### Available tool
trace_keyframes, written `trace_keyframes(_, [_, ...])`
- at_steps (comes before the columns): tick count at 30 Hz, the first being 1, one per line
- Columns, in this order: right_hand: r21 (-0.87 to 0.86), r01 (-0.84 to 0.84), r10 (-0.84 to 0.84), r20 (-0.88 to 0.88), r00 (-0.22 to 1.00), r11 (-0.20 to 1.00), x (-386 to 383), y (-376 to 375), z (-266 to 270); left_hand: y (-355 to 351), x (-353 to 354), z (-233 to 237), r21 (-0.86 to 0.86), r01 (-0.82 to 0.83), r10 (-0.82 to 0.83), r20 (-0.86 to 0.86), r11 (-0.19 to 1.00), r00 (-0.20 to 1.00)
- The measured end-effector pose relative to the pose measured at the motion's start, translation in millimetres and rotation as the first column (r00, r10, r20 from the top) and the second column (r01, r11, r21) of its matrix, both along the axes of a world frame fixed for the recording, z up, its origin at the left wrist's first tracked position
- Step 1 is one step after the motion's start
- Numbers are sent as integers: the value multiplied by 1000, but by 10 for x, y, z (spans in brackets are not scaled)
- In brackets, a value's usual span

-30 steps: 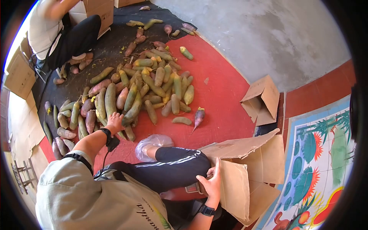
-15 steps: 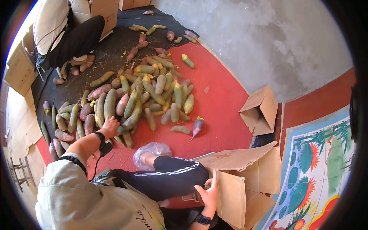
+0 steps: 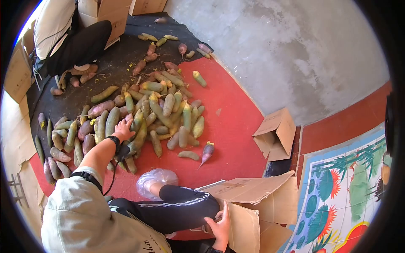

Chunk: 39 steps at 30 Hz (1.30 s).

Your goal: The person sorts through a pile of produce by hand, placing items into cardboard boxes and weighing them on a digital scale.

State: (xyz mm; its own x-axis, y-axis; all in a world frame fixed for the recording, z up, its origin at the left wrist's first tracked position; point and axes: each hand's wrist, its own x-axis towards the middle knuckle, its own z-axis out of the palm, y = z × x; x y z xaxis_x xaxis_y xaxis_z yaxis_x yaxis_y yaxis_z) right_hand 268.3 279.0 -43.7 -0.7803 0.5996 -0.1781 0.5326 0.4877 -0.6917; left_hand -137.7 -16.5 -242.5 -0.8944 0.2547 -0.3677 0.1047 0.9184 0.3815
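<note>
My left hand (image 3: 124, 130) reaches into a pile of green and pinkish radishes (image 3: 157, 110). Its fingers are spread over a pink radish beside a large green radish (image 3: 112, 121), without a closed grip. My right hand (image 3: 220, 225) is between my bent knee and the open cardboard box (image 3: 244, 227), against the box's near flap. Its thumb and fingers are apart, some fingers are partly curled, and I see nothing held in it.
A smaller open carton (image 3: 275, 133) stands on the right edge of the red mat (image 3: 228, 135). A purple radish (image 3: 207, 154) lies apart from the pile. At the upper left another person (image 3: 80, 46) crouches on black cloth near stacked cartons (image 3: 105, 17).
The view has shifted, so the scene sits slightly left and lower. My left hand has moved from the large green radish's lower end up and right onto the pink radish. My right hand stays by the box.
</note>
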Motion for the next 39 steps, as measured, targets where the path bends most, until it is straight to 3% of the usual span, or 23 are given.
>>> trace_keyframes(4, [-115,76,-61,129,990,990,-58,-48,111,37,-178,-198,30,-43,41,44,999,998])
trace_keyframes(7, [21,11,-11,11,1000,1000,7,-2,-28,19,-275,-337,48,-74,69,105,996,992])
trace_keyframes(10, [87,-16,14,21,1000,996,-2,16,-30,62,-323,-311,172,-176,141,195,969,971])
trace_keyframes(13, [39,-9,8,1,1000,999,12,-7,-45,22,-400,-648,250,-172,149,107,953,983])
trace_keyframes(16, [83,-29,27,18,999,996,2,1,-37,-80,-542,-880,193,-130,109,116,972,987])
trace_keyframes(17, [99,-35,32,24,999,995,-16,-13,-3,-53,-510,-658,151,-112,90,146,982,985])
trace_keyframes(18, [50,1,-4,66,998,999,-34,-44,47,-37,-421,-420,117,-198,185,108,973,977])
trace_keyframes(23, [5,43,-43,79,996,999,-79,-80,55,-141,-401,-386,265,-288,304,-21,920,952])
trace_keyframes(25, [7,36,-37,94,995,999,-103,-92,89,-172,-445,-454,131,-143,140,31,981,990])
trace_keyframes(26, [13,32,-33,90,995,999,-105,-78,82,-167,-428,-451,138,-147,144,29,979,989])
trace_keyframes(29, [90,-21,19,21,1000,996,-133,-75,47,-173,-344,-473,202,-136,147,-40,970,988])
trace_keyframes(31, [52,10,-10,6,1000,999,-141,-119,87,-145,-338,-618,373,-143,108,115,917,988])
trace_keyframes(32, [54,10,-10,3,1000,999,-147,-138,107,-98,-198,-253,288,-99,89,49,953,995])
trace_keyframes(33, [79,5,-5,9,1000,997,-158,-153,125,-83,-154,-218,290,-99,90,44,952,995])
trace_keyframes(36, [141,-12,11,1,1000,990,-172,-156,108,-96,-6,-101,93,170,-155,-149,981,977])
trace_keyframes(39, [165,-29,23,38,999,986,-179,-175,153,-139,104,-30,24,265,-261,-107,964,959])
